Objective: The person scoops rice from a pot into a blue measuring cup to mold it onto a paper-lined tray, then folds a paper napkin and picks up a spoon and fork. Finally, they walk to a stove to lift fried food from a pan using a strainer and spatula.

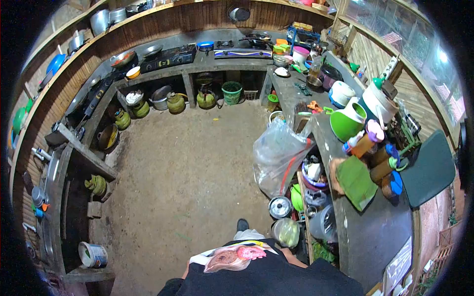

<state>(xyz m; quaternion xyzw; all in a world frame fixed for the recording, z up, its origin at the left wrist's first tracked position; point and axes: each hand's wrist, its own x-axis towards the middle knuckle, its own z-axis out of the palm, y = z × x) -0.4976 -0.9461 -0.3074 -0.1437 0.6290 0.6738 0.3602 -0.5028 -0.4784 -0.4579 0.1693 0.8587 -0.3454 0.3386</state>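
A bulging clear bag (pixel 286 233) — pale green inside — sits beside a silver pot (pixel 280 207).

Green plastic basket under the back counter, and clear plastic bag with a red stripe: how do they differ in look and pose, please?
The green plastic basket is one colour, while the clear plastic bag is see-through with a red stripe. The basket stands upright with a firm round rim; the bag is soft and creased. The basket sits under the back counter, the bag beside the right counter. Both are plastic.
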